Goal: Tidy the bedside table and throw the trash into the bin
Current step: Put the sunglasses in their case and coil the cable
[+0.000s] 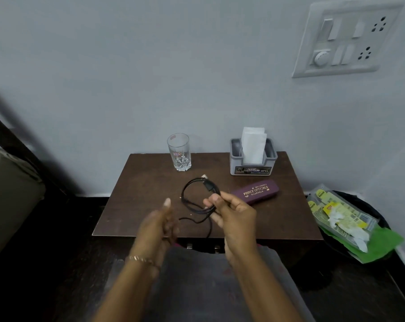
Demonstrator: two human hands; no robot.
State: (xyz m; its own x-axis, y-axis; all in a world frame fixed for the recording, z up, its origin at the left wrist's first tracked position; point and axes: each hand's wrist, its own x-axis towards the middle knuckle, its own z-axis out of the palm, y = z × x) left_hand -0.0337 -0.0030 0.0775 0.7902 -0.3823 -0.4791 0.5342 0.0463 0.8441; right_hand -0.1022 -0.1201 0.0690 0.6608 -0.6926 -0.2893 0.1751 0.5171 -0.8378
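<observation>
My right hand (231, 216) pinches a black cable (189, 189) wound into a loop, held just above the middle of the brown bedside table (136, 205). A loose end of the cable trails down toward the table's front edge. My left hand (159, 225) hovers beside the loop with fingers apart, holding nothing; a thin bracelet is on its wrist. To the right on the floor stands a black bin (380, 219) holding yellow and green wrappers (340, 212) and crumpled white tissue.
A clear glass tumbler (179, 152) stands at the table's back. A grey holder with white napkins (252, 156) sits at the back right. A maroon spectacle case (257, 191) lies in front of it. A switchboard (345, 38) is on the wall; a bed (8, 191) is at left.
</observation>
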